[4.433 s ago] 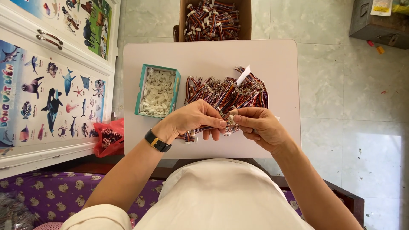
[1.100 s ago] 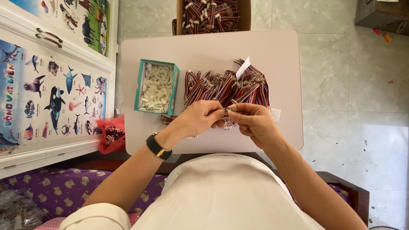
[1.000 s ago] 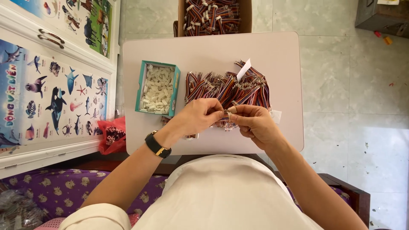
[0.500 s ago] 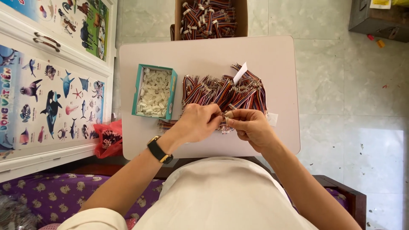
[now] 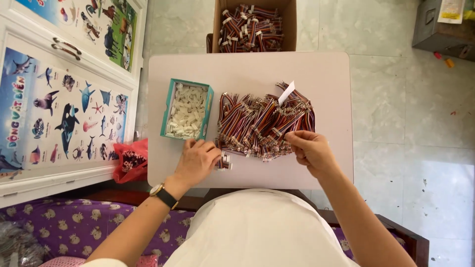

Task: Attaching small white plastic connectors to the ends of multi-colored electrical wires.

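Note:
A heap of striped multicoloured wire cables [image 5: 264, 123] lies in the middle of the pale table [image 5: 247, 69]. My left hand [image 5: 198, 159] rests on the table at the heap's lower left, fingertips closed on a short wire cable with a white connector [image 5: 224, 161]. My right hand [image 5: 309, 149] is at the heap's lower right edge, thumb and forefinger pinching a cable end there. A teal box of small white plastic connectors [image 5: 185, 111] stands just above my left hand. A black-strapped watch is on my left wrist.
A cardboard box [image 5: 217, 24] with more cables stands on the floor beyond the table's far edge. A red bag [image 5: 131, 160] hangs at the table's left, by a white cabinet with animal posters [image 5: 64, 109]. A grey metal box [image 5: 443, 24] sits far right on the tiled floor.
My hands, joined over the heap's front edge before, have parted. The left hand moved left and down with a short cable; the right hand shifted right to the heap's edge.

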